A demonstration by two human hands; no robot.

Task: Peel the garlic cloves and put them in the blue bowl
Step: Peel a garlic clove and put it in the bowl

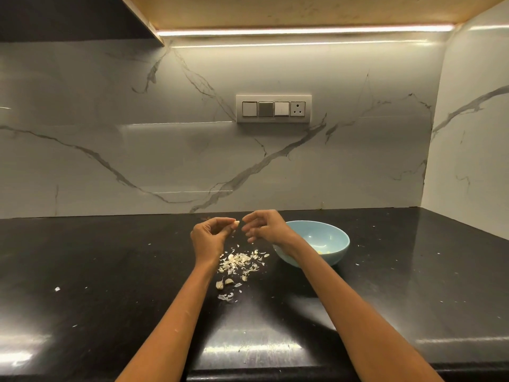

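Peeling step, mid-task: left hand (pixel 209 235) pinches a small pale garlic clove (pixel 236 223) above the papery skin heap (pixel 242 261); right hand (pixel 264 226), fingers loosely curled, apparently empty; next, probably strip remaining skin, then drop into the round light-blue ceramic bowl (pixel 334 256) just right.

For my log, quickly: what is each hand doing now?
Left hand: pinches a garlic clove.
Right hand: fingers loosely curled, holding nothing visible.
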